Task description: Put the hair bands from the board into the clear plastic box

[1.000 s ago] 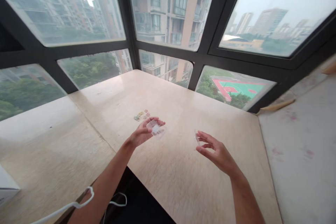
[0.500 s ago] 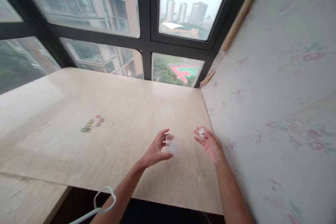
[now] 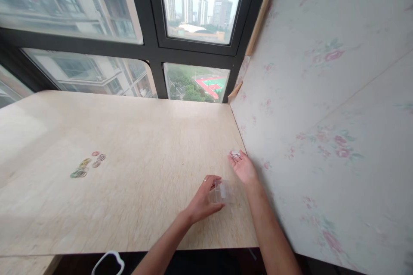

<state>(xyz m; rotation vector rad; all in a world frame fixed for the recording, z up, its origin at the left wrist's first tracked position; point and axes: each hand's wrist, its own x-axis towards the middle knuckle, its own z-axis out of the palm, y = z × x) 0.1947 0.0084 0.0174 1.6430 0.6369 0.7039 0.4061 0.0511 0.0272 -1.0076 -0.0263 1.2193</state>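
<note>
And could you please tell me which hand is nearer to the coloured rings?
Left. The left hand, holding the clear box, is to the right of the rings; the right hand is farther right, beside the wall.

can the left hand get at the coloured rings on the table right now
Probably not straight away: the left hand looks taken up with the clear plastic box. Otherwise, the way across the tabletop to the coloured rings looks free.

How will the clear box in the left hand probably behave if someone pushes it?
The clear box seems stiff, as its edges look straight. Its thin, see-through walls suggest it is light. With flat sides, it would likely slide rather than roll.
</note>
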